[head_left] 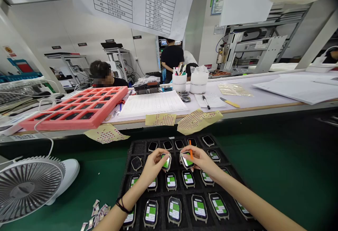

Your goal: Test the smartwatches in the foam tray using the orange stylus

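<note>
My left hand (152, 166) pinches a smartwatch case (166, 162) with a lit green and white screen, over the black foam tray (139, 149). A second lit smartwatch (187, 160) is between the fingers of my right hand (198, 157), which also holds a thin orange stick (190, 147). Both watches are strapless and close together above the tray's second row. Below them, several watches, such as one front watch (174, 210), show green and white screens in their compartments. Along the back row, watches like the dark one (168, 145) have black screens.
A white fan (25, 188) stands at left on the green bench, beside small loose labels (95, 212). The raised shelf holds a red foam tray (97, 120), paper sheets (154, 103), a pen (206, 102) and white cups (179, 82). Yellow sticker sheets (200, 121) hang off its edge. Other people are beyond.
</note>
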`<state>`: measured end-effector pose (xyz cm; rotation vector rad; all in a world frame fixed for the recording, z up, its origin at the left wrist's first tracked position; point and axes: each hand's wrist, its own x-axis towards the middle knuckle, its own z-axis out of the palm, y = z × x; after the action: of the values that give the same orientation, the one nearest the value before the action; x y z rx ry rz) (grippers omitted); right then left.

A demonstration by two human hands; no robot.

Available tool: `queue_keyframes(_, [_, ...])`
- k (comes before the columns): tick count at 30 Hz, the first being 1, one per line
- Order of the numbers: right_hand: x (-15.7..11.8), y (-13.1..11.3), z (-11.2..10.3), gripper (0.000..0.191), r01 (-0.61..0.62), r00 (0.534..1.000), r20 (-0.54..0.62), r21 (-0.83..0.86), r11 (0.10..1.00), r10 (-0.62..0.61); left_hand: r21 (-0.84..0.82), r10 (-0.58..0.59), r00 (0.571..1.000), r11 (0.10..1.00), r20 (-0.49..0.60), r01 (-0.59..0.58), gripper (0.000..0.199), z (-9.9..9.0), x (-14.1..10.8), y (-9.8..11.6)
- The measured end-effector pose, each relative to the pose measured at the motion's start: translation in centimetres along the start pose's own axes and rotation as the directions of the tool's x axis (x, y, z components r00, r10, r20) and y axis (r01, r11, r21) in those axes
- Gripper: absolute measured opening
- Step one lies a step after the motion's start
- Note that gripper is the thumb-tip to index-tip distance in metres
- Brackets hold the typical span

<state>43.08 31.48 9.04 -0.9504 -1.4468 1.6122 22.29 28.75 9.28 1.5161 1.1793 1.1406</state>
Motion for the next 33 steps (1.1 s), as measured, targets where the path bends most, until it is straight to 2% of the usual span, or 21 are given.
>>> queue_keyframes(4, [-0.2, -0.2, -0.1, 0.036, -0.008, 1.000, -0.021, 0.012, 1.000, 0.008, -0.022, 0.000, 0.999, 1.000, 0.042, 0.001, 0.031, 0.1, -0.1, -0.1])
queue_keyframes(12, [-0.4, -0.2, -0.2, 0.043, 0.030, 0.996, 0.079, 0.043, 0.999, -0.033, -0.044, -0.005, 0.992, 0.999, 0.123, 0.010, 0.040, 0.1, -0.3, -0.4])
queue_keyframes(19, [-0.6, -0.6, -0.1, 0.034, 0.008, 0.999, 0.053, 0.016, 1.000, -0.009, -0.038, -0.031, 0.996, 0.999, 0.086, 0.035, 0.035, 0.2, -0.4, 0.5])
queue_keyframes(28, [-0.1, 0.6, -0.4, 0.042, 0.127, 0.986, 0.110, -0.047, 0.991, -0.122, 0.001, 0.009, 1.000, 1.000, 0.018, -0.009, 0.032, 0.1, -0.1, 0.1])
queue_keyframes(33, [-0.1, 0.4, -0.2, 0.037, 0.068, 0.997, 0.028, 0.001, 0.998, -0.068, 0.024, 0.010, 0.999, 1.000, 0.035, -0.011, 0.031, 0.2, -0.2, -0.3])
